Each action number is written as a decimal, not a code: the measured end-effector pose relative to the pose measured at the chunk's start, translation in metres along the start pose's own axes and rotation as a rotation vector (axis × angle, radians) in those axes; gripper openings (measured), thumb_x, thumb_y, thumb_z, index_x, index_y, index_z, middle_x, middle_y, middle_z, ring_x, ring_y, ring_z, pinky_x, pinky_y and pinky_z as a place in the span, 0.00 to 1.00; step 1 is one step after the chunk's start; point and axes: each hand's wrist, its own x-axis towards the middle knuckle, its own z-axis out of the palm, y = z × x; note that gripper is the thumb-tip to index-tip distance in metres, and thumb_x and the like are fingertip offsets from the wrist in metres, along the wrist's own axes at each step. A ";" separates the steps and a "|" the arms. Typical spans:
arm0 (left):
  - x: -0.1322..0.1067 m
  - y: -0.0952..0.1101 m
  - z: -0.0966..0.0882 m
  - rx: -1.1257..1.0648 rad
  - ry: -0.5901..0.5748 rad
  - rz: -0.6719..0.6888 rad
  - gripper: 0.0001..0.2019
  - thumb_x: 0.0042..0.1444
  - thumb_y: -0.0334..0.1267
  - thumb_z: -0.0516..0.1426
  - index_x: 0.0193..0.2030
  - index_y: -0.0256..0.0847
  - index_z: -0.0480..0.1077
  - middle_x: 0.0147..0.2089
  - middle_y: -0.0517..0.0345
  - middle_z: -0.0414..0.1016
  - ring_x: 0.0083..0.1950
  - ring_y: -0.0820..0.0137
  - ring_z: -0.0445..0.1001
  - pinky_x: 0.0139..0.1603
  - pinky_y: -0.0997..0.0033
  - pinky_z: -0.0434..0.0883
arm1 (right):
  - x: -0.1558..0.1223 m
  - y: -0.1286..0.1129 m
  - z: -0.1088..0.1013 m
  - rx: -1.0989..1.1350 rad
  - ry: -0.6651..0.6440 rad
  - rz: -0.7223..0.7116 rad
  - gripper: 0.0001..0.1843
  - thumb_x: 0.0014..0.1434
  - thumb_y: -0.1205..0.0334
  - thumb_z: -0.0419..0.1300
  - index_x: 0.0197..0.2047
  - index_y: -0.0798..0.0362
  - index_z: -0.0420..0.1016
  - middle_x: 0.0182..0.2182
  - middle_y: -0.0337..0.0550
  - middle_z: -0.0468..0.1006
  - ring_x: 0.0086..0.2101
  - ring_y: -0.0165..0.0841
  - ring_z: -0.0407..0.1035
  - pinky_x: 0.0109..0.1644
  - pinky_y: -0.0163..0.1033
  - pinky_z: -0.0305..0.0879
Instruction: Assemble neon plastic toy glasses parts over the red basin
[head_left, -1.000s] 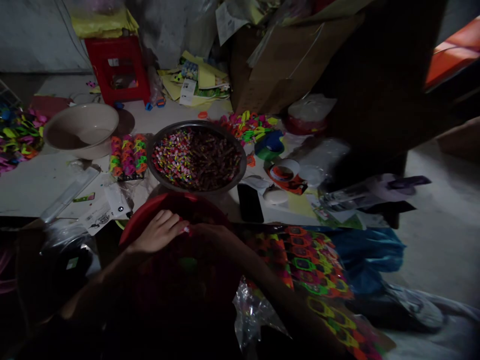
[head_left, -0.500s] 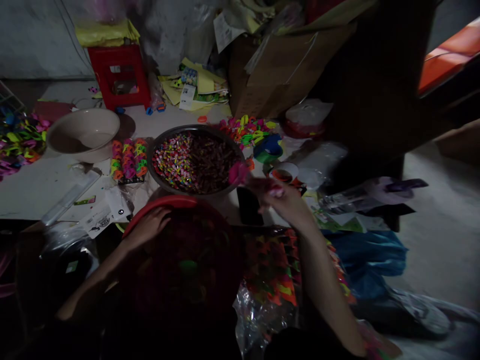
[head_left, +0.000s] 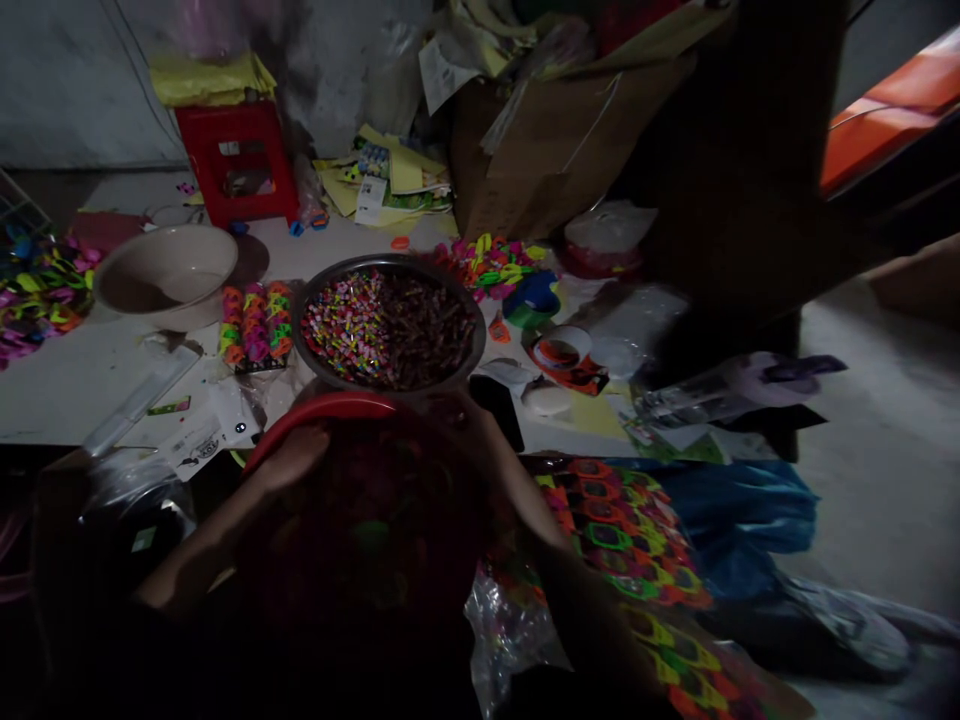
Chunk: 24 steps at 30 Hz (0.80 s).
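Left hand [head_left: 289, 460]: lies on the near-left rim of a red plastic basin [head_left: 330, 408], fingers loosely curled. Too dim to tell whether it clasps the rim or only rests there.

Right hand [head_left: 459, 415]: at the basin's far-right rim, deep in shadow. I cannot tell whether it is open or closed, or whether it holds anything.

Basin: round, smooth-walled, thin bright lip, in the person's lap. Its inside is dark, with one faint green spot showing.

Just beyond, touching or nearly so: a wide, shallow metal bowl [head_left: 390, 263], dull sheen, heaped with tiny multicoloured pieces.

Left of the bowl: a block of neon plastic rings [head_left: 255, 320], then a matte beige bowl [head_left: 169, 270].

Right of the lap: crinkled clear wrap over a sheet of bright square-framed toy glasses [head_left: 630, 530].
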 end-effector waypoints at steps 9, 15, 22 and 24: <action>0.003 0.017 -0.014 0.023 -0.135 0.043 0.22 0.53 0.27 0.56 0.56 0.41 0.63 0.53 0.51 0.72 0.53 0.65 0.73 0.54 0.60 0.72 | -0.023 -0.013 0.035 0.026 -0.288 -0.062 0.16 0.58 0.64 0.57 0.50 0.54 0.70 0.43 0.48 0.79 0.41 0.35 0.74 0.45 0.40 0.69; -0.012 0.065 -0.039 -0.044 0.033 0.089 0.18 0.59 0.28 0.54 0.55 0.45 0.63 0.57 0.52 0.65 0.59 0.67 0.68 0.58 0.62 0.70 | -0.032 -0.031 0.045 0.085 -0.377 -0.105 0.13 0.60 0.65 0.56 0.49 0.54 0.73 0.44 0.46 0.80 0.41 0.34 0.75 0.46 0.37 0.69; -0.020 0.092 -0.035 -0.423 0.208 0.003 0.19 0.57 0.31 0.58 0.55 0.44 0.64 0.55 0.52 0.72 0.56 0.68 0.72 0.57 0.63 0.71 | -0.038 -0.057 0.045 0.136 -0.239 -0.167 0.14 0.61 0.60 0.58 0.50 0.49 0.74 0.45 0.43 0.80 0.44 0.34 0.76 0.47 0.37 0.70; -0.020 0.094 -0.030 -0.502 0.229 -0.015 0.20 0.56 0.35 0.60 0.55 0.43 0.65 0.54 0.51 0.73 0.54 0.67 0.74 0.55 0.63 0.73 | -0.040 -0.059 0.046 0.111 -0.226 -0.161 0.13 0.60 0.60 0.59 0.49 0.49 0.73 0.43 0.43 0.81 0.41 0.35 0.77 0.44 0.36 0.71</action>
